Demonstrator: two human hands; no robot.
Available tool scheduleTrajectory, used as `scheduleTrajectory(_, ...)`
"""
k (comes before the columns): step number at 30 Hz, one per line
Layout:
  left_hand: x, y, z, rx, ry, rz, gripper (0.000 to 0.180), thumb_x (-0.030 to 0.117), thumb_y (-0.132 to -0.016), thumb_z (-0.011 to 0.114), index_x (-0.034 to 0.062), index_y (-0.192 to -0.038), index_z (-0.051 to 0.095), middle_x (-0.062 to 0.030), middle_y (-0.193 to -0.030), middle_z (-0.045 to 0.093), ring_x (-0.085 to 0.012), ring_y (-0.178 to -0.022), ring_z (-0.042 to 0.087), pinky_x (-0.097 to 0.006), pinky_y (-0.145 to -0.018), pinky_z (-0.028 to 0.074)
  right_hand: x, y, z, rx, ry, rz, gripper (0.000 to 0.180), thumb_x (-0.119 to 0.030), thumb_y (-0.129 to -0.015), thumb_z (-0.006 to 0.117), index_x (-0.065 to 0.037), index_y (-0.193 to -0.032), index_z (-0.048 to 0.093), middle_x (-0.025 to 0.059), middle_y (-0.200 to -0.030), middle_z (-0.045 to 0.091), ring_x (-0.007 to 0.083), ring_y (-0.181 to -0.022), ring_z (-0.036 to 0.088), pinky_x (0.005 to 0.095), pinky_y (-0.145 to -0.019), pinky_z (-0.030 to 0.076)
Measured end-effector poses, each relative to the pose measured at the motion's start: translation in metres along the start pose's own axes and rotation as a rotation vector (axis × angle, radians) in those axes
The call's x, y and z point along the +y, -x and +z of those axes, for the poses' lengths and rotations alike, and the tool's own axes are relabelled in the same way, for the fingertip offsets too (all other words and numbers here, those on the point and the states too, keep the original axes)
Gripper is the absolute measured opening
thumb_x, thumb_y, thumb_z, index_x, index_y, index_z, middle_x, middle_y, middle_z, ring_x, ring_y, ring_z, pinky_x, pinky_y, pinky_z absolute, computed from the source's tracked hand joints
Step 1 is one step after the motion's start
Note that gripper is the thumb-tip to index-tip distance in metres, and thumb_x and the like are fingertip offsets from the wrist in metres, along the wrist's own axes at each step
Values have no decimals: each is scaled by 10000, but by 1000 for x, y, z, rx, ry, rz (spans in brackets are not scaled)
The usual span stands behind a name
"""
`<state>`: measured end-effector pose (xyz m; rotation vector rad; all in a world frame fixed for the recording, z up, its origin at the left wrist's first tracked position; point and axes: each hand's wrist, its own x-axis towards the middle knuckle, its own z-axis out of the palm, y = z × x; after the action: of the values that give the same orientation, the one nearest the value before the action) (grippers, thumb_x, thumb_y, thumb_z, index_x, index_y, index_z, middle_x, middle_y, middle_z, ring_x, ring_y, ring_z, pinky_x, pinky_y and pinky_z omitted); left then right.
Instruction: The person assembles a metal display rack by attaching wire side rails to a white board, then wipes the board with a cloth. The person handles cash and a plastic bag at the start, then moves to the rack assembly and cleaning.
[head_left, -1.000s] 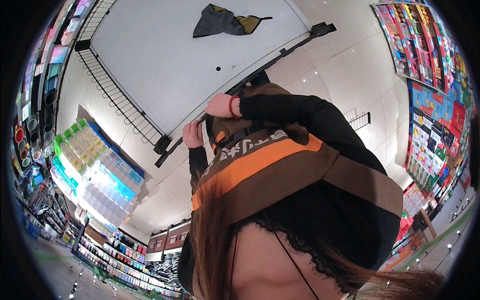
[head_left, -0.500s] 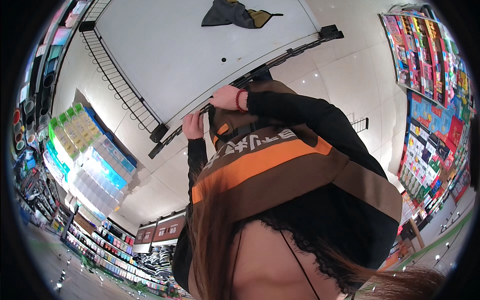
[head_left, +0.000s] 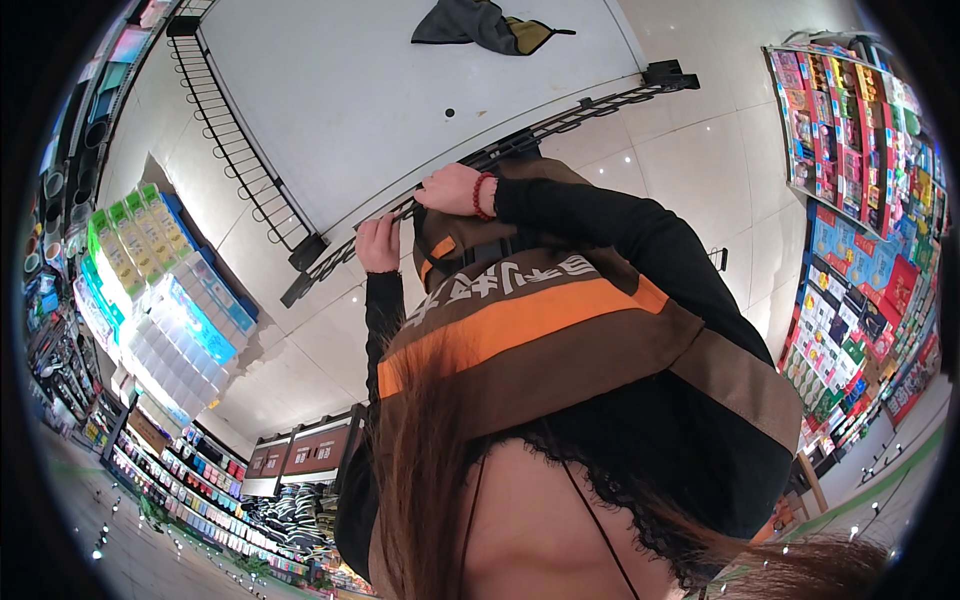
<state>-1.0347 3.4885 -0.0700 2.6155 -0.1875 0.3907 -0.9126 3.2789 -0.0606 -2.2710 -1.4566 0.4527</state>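
A black wire rail (head_left: pixel 590 106) runs along the near edge of a white tabletop (head_left: pixel 330 110). My left hand (head_left: pixel 379 243) is closed over this rail towards its left end, fingers bent across the top. To the right of it my right hand (head_left: pixel 450 190), with a red bead bracelet on the wrist, also grips the rail; its fingertips are partly hidden. Both hands are close together in front of my brown and orange apron (head_left: pixel 530 320). On the far part of the tabletop lies a crumpled grey and yellow cloth (head_left: pixel 490 27).
Another wire rail (head_left: pixel 240 150) follows the table's left side. Stacked clear plastic boxes (head_left: pixel 180 330) stand on the tiled floor at left. Shelves of colourful packages (head_left: pixel 850 130) line the right. Low racks with many small goods (head_left: pixel 200 490) are at lower left.
Both hands keep their hold on the rail. The view has shifted slightly, and the rail's left end and my left hand appear a little farther left.
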Motion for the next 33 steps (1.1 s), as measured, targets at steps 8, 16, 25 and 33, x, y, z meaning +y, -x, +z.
scheduleTrajectory(8, 3, -4, -8, -13, 7, -22, 203, 25, -759, 756, 58, -951, 700, -90, -772, 604, -281, -730, 601, -387, -650, 489, -4, -2, -14, -53, 20, -24, 103, -142, -876, 548, -58, -904, 600, 121, -808, 647, 309, -762, 676, 409, -643, 557)
scheduleTrajectory(16, -2, -4, 4, 16, 57, -50, 181, 10, -761, 753, 61, -928, 704, -83, -737, 578, -258, -678, 585, -367, -605, 474, 4, -5, -17, -119, 9, -23, 117, -142, -874, 553, -48, -903, 616, 139, -838, 664, 320, -775, 680, 420, -659, 560)
scheduleTrajectory(25, -9, -9, 12, -40, 38, -66, 209, 37, -737, 772, 80, -929, 704, -69, -759, 582, -271, -710, 586, -380, -631, 471, 16, -9, -7, -110, -61, -4, 153, -202, -899, 573, -62, -926, 627, 140, -830, 664, 340, -791, 675, 431, -677, 553)
scheduleTrajectory(33, -9, -8, 29, 69, 29, -12, 188, 45, -735, 763, 109, -902, 705, -57, -742, 574, -264, -696, 574, -383, -620, 465, 27, 1, 6, 2, -209, 26, 138, -193, -889, 587, -60, -888, 622, 146, -802, 641, 362, -792, 655, 452, -674, 536)
